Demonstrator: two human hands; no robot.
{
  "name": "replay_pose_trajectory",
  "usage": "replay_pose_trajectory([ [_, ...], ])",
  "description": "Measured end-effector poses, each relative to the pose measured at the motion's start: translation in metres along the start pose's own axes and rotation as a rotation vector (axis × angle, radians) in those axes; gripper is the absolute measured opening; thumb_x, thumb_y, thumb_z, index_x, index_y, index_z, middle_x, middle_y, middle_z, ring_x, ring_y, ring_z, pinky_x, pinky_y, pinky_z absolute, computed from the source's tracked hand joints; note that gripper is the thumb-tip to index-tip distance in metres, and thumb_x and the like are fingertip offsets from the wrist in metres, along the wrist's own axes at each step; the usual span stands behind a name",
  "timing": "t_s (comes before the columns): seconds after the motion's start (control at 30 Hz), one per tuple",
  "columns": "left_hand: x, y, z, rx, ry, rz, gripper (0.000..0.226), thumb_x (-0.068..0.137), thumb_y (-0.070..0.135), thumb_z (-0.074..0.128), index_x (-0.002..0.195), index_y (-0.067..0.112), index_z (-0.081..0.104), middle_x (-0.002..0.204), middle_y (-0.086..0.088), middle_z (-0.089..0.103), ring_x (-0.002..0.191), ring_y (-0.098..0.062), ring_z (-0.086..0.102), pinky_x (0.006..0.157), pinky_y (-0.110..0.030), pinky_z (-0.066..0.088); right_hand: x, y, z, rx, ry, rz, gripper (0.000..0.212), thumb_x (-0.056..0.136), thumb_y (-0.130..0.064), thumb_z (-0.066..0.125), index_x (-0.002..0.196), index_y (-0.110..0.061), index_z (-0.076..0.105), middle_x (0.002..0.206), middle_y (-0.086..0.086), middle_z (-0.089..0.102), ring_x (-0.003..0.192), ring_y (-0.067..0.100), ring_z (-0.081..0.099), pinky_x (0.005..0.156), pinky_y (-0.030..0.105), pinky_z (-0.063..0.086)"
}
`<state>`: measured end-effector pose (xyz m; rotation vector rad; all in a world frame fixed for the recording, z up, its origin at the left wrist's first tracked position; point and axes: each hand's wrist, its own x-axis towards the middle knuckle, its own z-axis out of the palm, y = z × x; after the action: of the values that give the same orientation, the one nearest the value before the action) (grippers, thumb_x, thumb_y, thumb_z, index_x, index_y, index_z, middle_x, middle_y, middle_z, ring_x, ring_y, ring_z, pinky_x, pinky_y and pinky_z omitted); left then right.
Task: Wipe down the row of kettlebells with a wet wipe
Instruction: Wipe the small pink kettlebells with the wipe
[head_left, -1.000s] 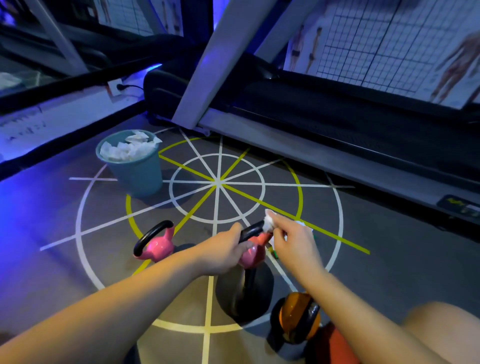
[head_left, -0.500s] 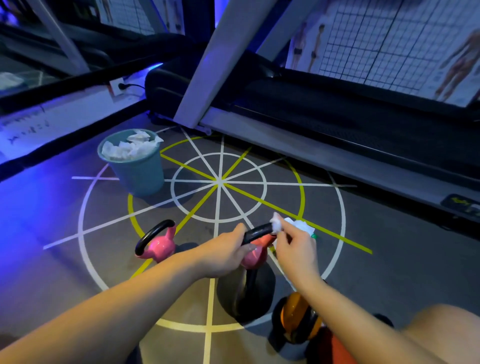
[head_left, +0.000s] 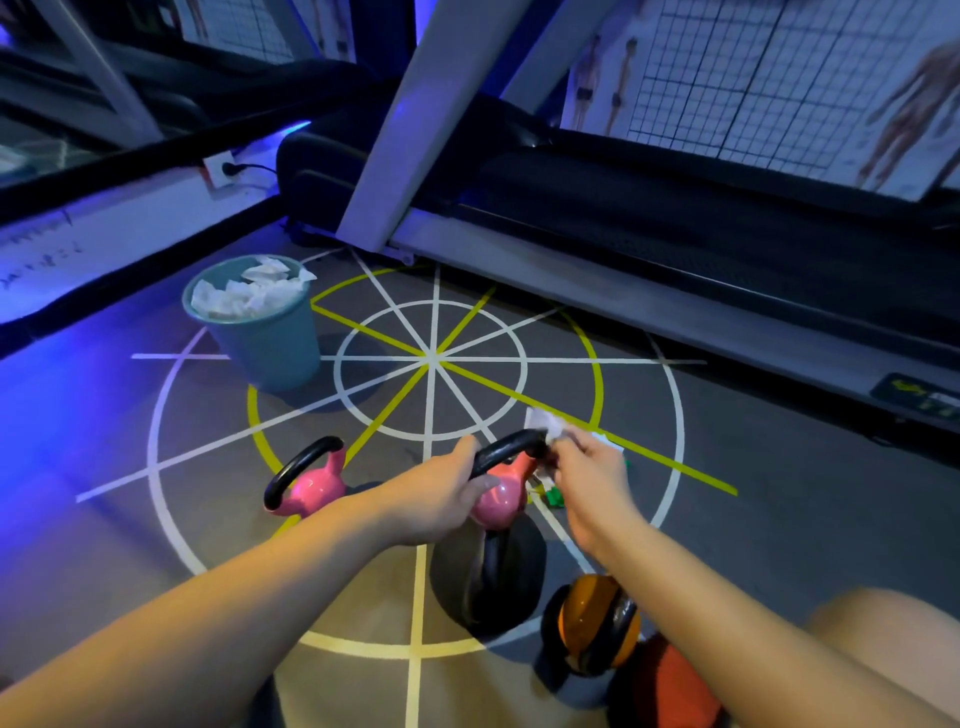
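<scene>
A pink kettlebell (head_left: 500, 501) with a black handle is lifted above the floor. My left hand (head_left: 441, 496) grips the near end of its handle and part of its body. My right hand (head_left: 587, 475) pinches a white wet wipe (head_left: 545, 426) against the far end of that handle. A second pink kettlebell (head_left: 311, 480) stands on the floor to the left. Below my hands sit a black kettlebell (head_left: 493, 577), an orange one (head_left: 592, 623) and part of a red one (head_left: 670, 686).
A teal bin (head_left: 265, 338) full of used white wipes stands at the left on the marked floor. A treadmill (head_left: 649, 218) runs across the back. A wipes packet (head_left: 608, 444) with a green item lies behind my right hand. My bare knee (head_left: 883, 634) shows at the lower right.
The wipe in my right hand has slid along the handle toward its far right end. My left hand keeps its hold on the kettlebell.
</scene>
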<state>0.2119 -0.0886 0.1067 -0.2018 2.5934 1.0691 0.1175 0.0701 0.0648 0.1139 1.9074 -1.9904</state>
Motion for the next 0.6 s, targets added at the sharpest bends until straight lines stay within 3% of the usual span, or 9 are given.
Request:
replay_pose_trajectory([
  [0.1, -0.003, 0.001, -0.001, -0.021, -0.012, -0.011, 0.017, 0.108, 0.037, 0.042, 0.112, 0.021, 0.039, 0.097, -0.013, 0.066, 0.09, -0.028, 0.065, 0.072, -0.039, 0.049, -0.003, 0.001, 0.001, -0.123, -0.029, -0.067, 0.02, 0.1, -0.018, 0.058, 0.1, -0.02, 0.078, 0.079, -0.012, 0.071, 0.07, -0.001, 0.061, 0.065, 0.014, 0.048],
  [0.17, -0.003, 0.003, -0.001, -0.017, -0.016, -0.003, 0.015, 0.108, 0.036, 0.043, 0.109, 0.022, 0.037, 0.095, -0.014, 0.065, 0.086, -0.026, 0.064, 0.07, -0.039, 0.048, -0.005, 0.02, 0.0, -0.219, 0.014, 0.02, 0.021, 0.101, -0.02, 0.057, 0.095, -0.02, 0.076, 0.071, -0.01, 0.068, 0.072, 0.007, 0.059, 0.065, 0.021, 0.048],
  [0.3, -0.001, 0.005, 0.002, 0.013, -0.018, 0.018, 0.014, 0.108, 0.035, 0.043, 0.105, 0.022, 0.038, 0.088, -0.008, 0.062, 0.074, -0.018, 0.056, 0.063, -0.032, 0.042, -0.005, 0.042, 0.002, -0.251, 0.016, 0.209, 0.025, 0.093, -0.002, 0.054, 0.078, -0.012, 0.071, 0.073, 0.007, 0.07, 0.085, 0.027, 0.065, 0.082, 0.042, 0.055],
  [0.4, 0.001, 0.004, 0.0, 0.01, -0.011, 0.011, 0.015, 0.108, 0.035, 0.042, 0.109, 0.02, 0.04, 0.094, -0.012, 0.065, 0.083, -0.026, 0.062, 0.071, -0.041, 0.049, -0.004, 0.018, 0.002, -0.172, 0.073, 0.097, 0.027, 0.095, -0.013, 0.06, 0.072, -0.019, 0.073, 0.068, 0.001, 0.066, 0.076, 0.023, 0.061, 0.077, 0.039, 0.053],
  [0.5, 0.002, -0.003, -0.003, -0.036, -0.008, -0.007, 0.011, 0.108, 0.035, 0.043, 0.107, 0.025, 0.039, 0.1, -0.016, 0.068, 0.088, -0.028, 0.065, 0.078, -0.044, 0.052, -0.009, -0.005, -0.001, -0.192, -0.021, -0.125, 0.014, 0.097, -0.034, 0.065, 0.099, -0.035, 0.079, 0.082, -0.009, 0.074, 0.084, 0.018, 0.069, 0.084, 0.037, 0.057],
  [0.6, 0.004, -0.01, -0.008, 0.004, -0.002, -0.028, 0.015, 0.108, 0.036, 0.043, 0.112, 0.022, 0.039, 0.093, -0.011, 0.066, 0.083, -0.027, 0.063, 0.071, -0.042, 0.048, -0.017, -0.002, -0.003, -0.472, -0.126, -0.313, 0.039, 0.1, -0.02, 0.055, 0.124, -0.048, 0.065, 0.1, -0.008, 0.074, 0.094, 0.016, 0.068, 0.09, 0.042, 0.057],
])
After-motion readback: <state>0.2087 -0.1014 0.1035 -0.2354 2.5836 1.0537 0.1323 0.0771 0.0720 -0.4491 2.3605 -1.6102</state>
